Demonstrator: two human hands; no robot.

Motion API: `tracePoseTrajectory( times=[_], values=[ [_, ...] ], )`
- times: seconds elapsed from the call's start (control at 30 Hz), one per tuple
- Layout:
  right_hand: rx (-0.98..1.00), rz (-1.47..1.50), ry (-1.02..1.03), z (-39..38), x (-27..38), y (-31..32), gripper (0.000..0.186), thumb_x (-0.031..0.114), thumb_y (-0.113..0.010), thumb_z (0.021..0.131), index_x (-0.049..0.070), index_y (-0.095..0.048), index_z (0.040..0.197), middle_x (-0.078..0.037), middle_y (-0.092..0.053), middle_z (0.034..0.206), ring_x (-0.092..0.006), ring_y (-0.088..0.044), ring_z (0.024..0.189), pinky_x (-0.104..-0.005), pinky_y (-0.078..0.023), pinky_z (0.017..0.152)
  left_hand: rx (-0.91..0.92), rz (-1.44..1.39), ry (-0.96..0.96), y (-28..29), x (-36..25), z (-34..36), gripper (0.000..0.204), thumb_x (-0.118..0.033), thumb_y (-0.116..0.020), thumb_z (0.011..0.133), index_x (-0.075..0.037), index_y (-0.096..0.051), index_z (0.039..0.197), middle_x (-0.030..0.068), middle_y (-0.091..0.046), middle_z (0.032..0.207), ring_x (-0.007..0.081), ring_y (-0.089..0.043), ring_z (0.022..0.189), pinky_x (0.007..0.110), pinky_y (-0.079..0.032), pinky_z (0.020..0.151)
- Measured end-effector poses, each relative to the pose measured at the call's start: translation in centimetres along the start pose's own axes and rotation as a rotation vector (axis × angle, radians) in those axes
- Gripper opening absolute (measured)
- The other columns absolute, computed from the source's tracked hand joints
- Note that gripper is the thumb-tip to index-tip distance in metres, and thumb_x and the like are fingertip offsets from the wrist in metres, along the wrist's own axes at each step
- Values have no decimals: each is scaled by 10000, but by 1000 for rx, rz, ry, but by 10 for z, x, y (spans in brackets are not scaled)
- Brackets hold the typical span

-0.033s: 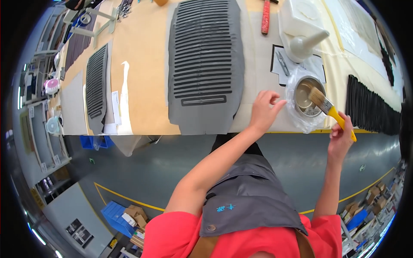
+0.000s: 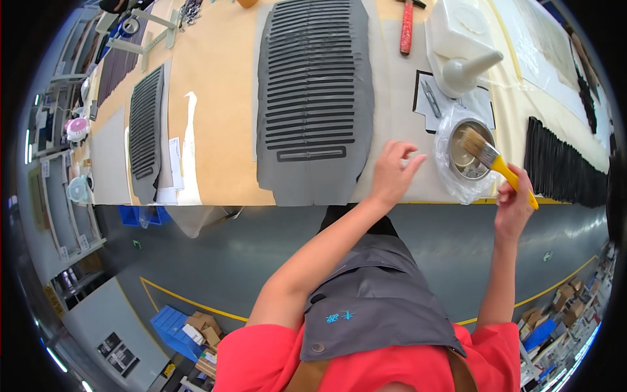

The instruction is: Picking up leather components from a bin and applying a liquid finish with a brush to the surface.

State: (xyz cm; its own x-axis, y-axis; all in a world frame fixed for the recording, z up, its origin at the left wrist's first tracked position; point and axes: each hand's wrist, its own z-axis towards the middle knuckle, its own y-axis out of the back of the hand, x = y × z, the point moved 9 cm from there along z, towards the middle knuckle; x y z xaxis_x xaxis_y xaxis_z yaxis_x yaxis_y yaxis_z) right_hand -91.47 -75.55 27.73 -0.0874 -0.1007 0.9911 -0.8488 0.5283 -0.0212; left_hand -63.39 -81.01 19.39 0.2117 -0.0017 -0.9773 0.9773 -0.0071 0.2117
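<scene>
My right hand (image 2: 513,208) grips the yellow handle of a flat paintbrush (image 2: 501,168), whose bristles are over the mouth of a round metal can (image 2: 484,171). Crumpled clear plastic (image 2: 447,176) wraps the can. Whether the bristles touch what is inside cannot be told. My left hand (image 2: 392,173) hovers left of the can, holding nothing, thumb and fingers apart. Left of that hand lies a large grey sheet (image 2: 307,181) with many dark raised strips across it.
Beyond the can stand a white plastic container (image 2: 457,29) with a spout, a metal tool (image 2: 431,99) and a red-handled hammer (image 2: 406,29). Black strips (image 2: 563,163) lie at the right. A smaller striped grey sheet (image 2: 145,130) sits on the left of the table.
My left hand has shifted slightly left, away from the can. The brush has moved a little to the left over the can, still held in my right hand.
</scene>
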Motion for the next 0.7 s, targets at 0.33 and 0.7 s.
tracePoseTrajectory(
  times=[0.33,0.7],
  values=[
    [481,-286,95,1,-1,-219,273,225,-571,977,0,-683,1082,-45,-630,722,-51,-527,581,-184,-414,517,-225,738,-41,182,78,21,571,-276,-515,971,-27,-327,1449,191,-348,1466,384,-249,1408,594,-173,1120],
    [975,-576,70,17,-56,-338,177,169,-643,927,52,-700,1047,-26,-672,772,-73,-620,648,-210,-470,553,-137,929,86,172,117,63,612,-285,-435,986,-30,-231,1503,142,-204,1572,329,-142,1463,565,-40,1153]
  ],
)
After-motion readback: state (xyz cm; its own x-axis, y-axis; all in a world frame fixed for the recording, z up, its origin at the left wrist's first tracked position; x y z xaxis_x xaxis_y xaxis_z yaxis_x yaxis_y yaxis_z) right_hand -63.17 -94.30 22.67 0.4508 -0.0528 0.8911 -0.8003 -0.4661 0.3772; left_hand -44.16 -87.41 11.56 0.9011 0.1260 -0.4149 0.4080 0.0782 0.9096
